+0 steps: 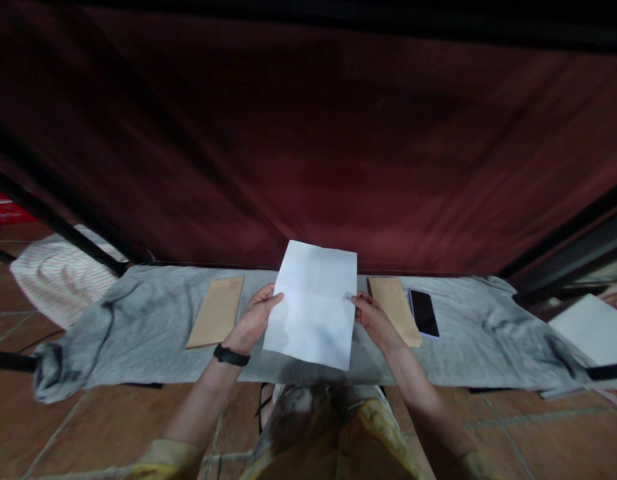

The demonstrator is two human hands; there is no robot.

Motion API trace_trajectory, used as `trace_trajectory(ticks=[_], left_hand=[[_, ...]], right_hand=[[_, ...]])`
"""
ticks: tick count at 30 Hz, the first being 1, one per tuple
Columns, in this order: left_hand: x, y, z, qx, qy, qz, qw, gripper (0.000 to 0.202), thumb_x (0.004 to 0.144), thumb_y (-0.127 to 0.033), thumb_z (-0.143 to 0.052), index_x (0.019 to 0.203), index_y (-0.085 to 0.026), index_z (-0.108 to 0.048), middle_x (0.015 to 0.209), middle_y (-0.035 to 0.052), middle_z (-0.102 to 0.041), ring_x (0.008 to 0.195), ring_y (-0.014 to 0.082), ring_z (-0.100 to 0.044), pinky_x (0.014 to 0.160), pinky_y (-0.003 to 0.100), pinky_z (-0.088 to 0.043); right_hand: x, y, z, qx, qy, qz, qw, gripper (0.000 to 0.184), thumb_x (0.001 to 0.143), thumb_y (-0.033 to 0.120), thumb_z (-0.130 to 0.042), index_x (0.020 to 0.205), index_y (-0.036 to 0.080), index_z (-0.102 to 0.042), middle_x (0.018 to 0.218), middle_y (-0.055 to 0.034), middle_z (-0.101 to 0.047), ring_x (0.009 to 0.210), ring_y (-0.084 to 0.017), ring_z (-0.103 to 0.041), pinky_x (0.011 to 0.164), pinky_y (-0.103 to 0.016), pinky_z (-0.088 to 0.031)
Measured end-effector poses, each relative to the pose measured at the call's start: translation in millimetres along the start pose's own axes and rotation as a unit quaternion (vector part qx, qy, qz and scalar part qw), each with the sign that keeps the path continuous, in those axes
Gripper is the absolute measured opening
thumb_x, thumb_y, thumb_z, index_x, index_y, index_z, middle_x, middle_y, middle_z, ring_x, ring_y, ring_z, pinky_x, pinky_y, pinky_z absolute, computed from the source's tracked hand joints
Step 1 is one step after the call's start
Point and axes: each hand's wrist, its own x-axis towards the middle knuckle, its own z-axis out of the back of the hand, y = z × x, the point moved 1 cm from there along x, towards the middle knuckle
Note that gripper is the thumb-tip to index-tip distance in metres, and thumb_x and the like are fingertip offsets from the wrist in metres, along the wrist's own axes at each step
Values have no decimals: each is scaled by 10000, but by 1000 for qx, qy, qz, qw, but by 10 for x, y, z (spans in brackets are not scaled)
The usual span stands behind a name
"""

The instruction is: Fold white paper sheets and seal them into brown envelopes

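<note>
- Left hand (253, 321) pinches the left edge of the white paper (311, 313); right hand (377, 323) pinches its right edge; the paper is above the gray cloth's (471, 327) middle
- The step seems to be holding the paper spread; the next move likely calls for light, even pinches
- Left envelope (217, 312) and right envelope (394, 312) flank the cloth's middle; contents cannot be told

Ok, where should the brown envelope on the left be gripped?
Probably the near short edge, from the near side, pinched top and bottom: the brown envelope lies flat on the grey cloth, that end toward the cloth's front edge. The left hand, nearest it, holds paper.
</note>
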Motion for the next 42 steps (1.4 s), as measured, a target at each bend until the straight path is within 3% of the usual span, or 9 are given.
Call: trace_trajectory(ticks=[9, 16, 21, 24, 28, 31, 34, 38, 42], left_hand=[[113, -234, -117, 91, 56, -49, 993, 376, 638, -301, -870, 937, -152, -697, 820, 35, -755, 716, 178, -685, 702, 280, -512], [197, -411, -77, 240, -16, -150, 959, 281, 679, -382, -819, 832, -178, -700, 760, -2, -704, 644, 138, -595, 613, 236, -452], [159, -50, 108, 257, -15, -166, 952, 282, 687, -378, -804, 861, -175, -715, 939, 59, -741, 811, 194, -665, 754, 292, -506], [43, 315, 242, 246, 39, -162, 955, 226, 736, -360, -770, 869, -182, -726, 1174, 116, -711, 1036, 252, -675, 899, 355, -519], [-99, 859, 481, 331, 66, -157, 928, 259, 744, -245, -726, 1001, -217, -749, 1252, 101, -692, 1204, 271, -616, 1038, 422, -486], [-174, 1192, 631, 431, 97, -160, 882, 353, 780, -136, -628, 1102, -230, -737, 1312, 88, -670, 1261, 252, -589, 1117, 461, -441], [-272, 1372, 685, 553, 150, -183, 799, 544, 807, -25, -517, 1275, -257, -669, 1450, 60, -581, 1375, 222, -496, 1174, 460, -397], [-441, 1416, 635, 663, 228, -209, 682, 799, 761, 88, -436, 1460, -295, -508, 1585, 24, -434, 1482, 195, -355, 1237, 461, -292], [-581, 1398, 563, 694, 274, -222, 628, 910, 698, 122, -426, 1497, -313, -454, 1604, 21, -405, 1498, 192, -326, 1249, 467, -239]], right_hand=[[222, 266, -182, -52, 20, 47, 997, 365, 615, 369, -885, 907, 211, -734, 852, -19, -786, 764, -216, -715, 718, -320, -540], [270, 584, -243, -120, 51, 158, 979, 325, 646, 366, -852, 938, 250, -768, 923, 0, -788, 872, -218, -697, 883, -362, -510], [206, 321, -15, -216, 54, 196, 955, 226, 662, 390, -829, 816, 243, -754, 1136, -40, -753, 1065, -266, -664, 970, -399, -476], [149, -30, 239, -282, 74, 223, 930, 196, 676, 360, -805, 823, 244, -747, 1288, -73, -683, 1226, -291, -598, 1049, -415, -435], [77, -569, 616, -385, 66, 223, 893, 140, 768, 258, -668, 889, 260, -738, 1299, -68, -666, 1277, -267, -571, 1113, -462, -404], [-1, -889, 854, -476, 69, 255, 839, 345, 786, 120, -537, 1025, 265, -739, 1310, -74, -661, 1323, -241, -538, 1137, -485, -407], [-143, -1086, 1036, -566, 98, 299, 762, 545, 782, 42, -475, 1251, 230, -679, 1397, -105, -609, 1395, -254, -469, 1158, -524, -395], [-414, -1164, 1211, -641, 137, 333, 678, 642, 841, 92, -481, 1469, 223, -513, 1536, -113, -479, 1452, -276, -399, 1195, -534, -350], [-627, -1122, 1308, -679, 206, 308, 634, 676, 869, 192, -528, 1533, 273, -428, 1611, -84, -376, 1465, -298, -381, 1217, -530, -303]])
